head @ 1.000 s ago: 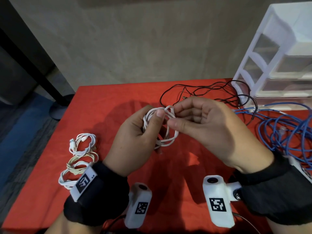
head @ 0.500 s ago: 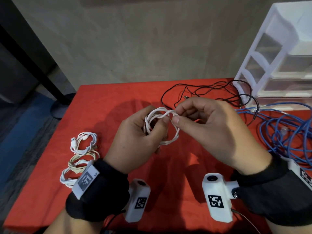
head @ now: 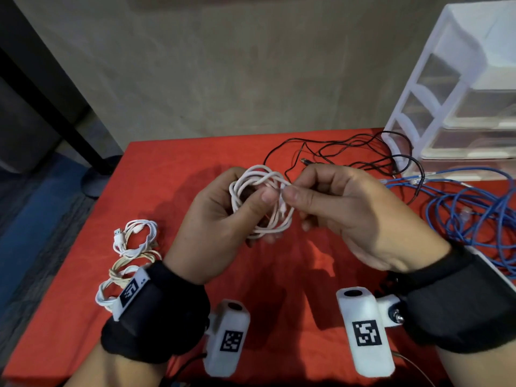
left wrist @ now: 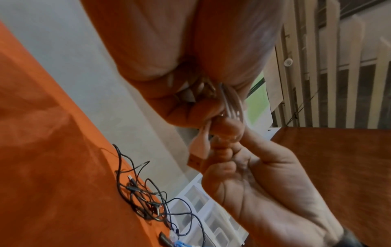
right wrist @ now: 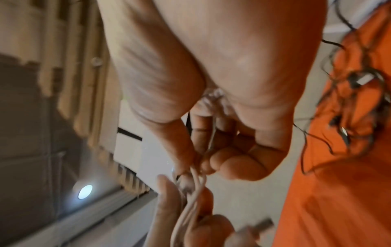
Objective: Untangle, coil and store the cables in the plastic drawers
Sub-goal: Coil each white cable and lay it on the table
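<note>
Red cloth covers the table; no readable writing, only square coded tags on the wrist cameras. Above it, left hand grips a coiled white cable; right hand pinches its end. Plastic drawers stand far right.

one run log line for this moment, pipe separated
step: coiling white cable | left hand: holds coil | right hand: pinches loose end | coiled cables: on table, left | plastic drawers: not yet used
</note>
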